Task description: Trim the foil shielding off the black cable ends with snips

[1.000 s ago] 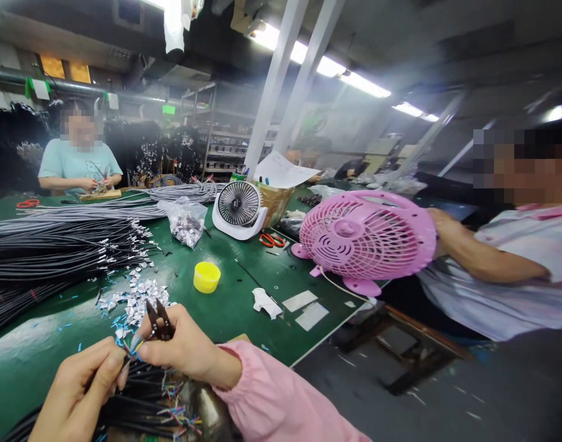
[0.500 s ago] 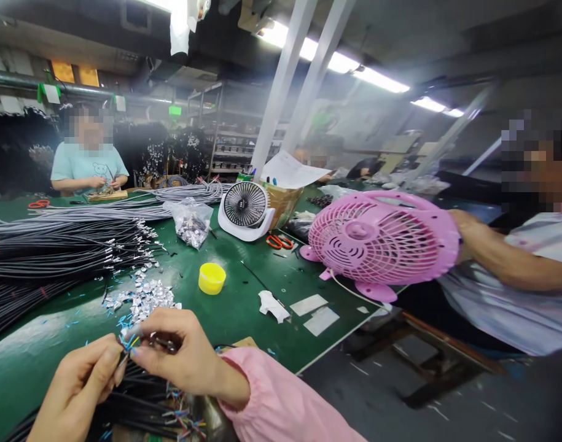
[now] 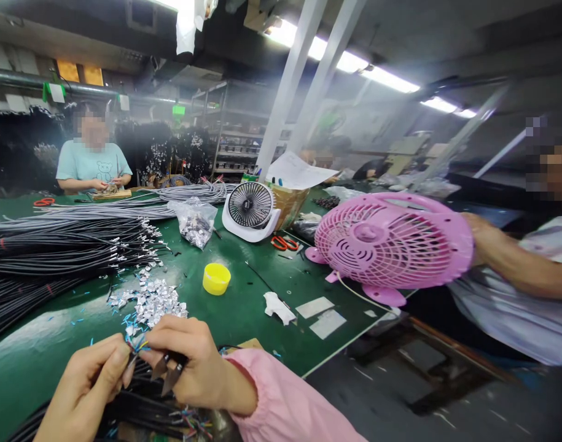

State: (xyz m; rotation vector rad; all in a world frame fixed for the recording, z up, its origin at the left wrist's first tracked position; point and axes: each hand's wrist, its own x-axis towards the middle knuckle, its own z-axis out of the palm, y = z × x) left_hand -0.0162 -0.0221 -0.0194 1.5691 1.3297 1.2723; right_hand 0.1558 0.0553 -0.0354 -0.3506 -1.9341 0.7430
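Observation:
My left hand [image 3: 89, 383] is closed, thumb and forefinger pinching the stripped end of a black cable. Thin coloured wires [image 3: 139, 347], blue, yellow and red among them, fan out from that end. My right hand [image 3: 193, 362] meets them from the right, its thumb and forefinger at the wire tips. Tucked in its palm is a small dark metal two-bladed tool [image 3: 170, 371], blades pointing down; its exact kind is unclear. Below both hands lie more black cables [image 3: 142, 408] with coloured wire ends. A heap of silvery foil scraps [image 3: 158, 301] and blue bits lies just beyond.
Black cable bundles [image 3: 69, 252] cover the table's left side. A yellow cup [image 3: 217, 279], a bag of metal parts [image 3: 195, 224], a small white fan [image 3: 250, 209], orange-handled scissors [image 3: 284, 243] and a pink fan [image 3: 391, 242] stand farther off. Co-workers sit across and at right.
The view has shifted slightly, so everything sits a little farther right. My right hand has turned, bringing the tool's blades into sight. The left still pinches the cable.

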